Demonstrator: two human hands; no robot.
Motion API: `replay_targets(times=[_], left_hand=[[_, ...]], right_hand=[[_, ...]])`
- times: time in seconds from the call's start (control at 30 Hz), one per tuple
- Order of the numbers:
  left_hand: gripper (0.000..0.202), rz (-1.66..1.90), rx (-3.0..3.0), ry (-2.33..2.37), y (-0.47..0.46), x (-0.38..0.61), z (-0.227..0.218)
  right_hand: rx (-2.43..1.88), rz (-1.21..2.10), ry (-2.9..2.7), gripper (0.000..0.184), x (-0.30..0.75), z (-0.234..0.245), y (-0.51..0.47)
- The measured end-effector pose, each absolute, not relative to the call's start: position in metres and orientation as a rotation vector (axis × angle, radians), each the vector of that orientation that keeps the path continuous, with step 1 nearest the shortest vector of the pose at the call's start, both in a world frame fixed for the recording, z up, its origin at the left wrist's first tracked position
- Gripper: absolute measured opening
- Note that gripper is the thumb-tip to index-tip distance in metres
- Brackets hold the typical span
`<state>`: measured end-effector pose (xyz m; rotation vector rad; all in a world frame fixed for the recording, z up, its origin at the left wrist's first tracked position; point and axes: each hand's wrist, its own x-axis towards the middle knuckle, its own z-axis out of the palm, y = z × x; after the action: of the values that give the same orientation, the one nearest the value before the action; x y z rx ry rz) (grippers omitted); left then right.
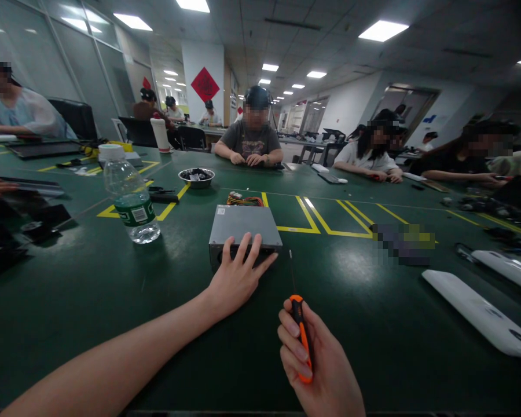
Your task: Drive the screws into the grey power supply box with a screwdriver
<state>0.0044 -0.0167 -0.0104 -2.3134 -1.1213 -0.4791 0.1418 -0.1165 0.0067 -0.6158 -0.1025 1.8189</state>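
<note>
A grey metal computer power supply sits on the green table, its bundle of coloured wires at the far side. My left hand rests on the near edge of the power supply with its fingers spread over the top and near face. Closed round the orange and black handle of a screwdriver is my right hand. The thin shaft points up and away, with its tip just right of the power supply and apart from it.
A water bottle stands left of the power supply, and a metal bowl of small parts lies beyond. White panels and a blurred-out object lie to the right. Yellow tape marks the table. Other people sit around it.
</note>
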Motion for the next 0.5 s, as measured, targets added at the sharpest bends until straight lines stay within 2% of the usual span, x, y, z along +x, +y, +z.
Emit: replay_targets(times=[0.5], left_hand=[[0.057, -0.538, -2.384, -1.100, -0.0149, -0.0017, -0.0118]], right_hand=[[-0.676, 1.832, -0.185, 0.016, 0.1417, 0.0112, -0.1135]])
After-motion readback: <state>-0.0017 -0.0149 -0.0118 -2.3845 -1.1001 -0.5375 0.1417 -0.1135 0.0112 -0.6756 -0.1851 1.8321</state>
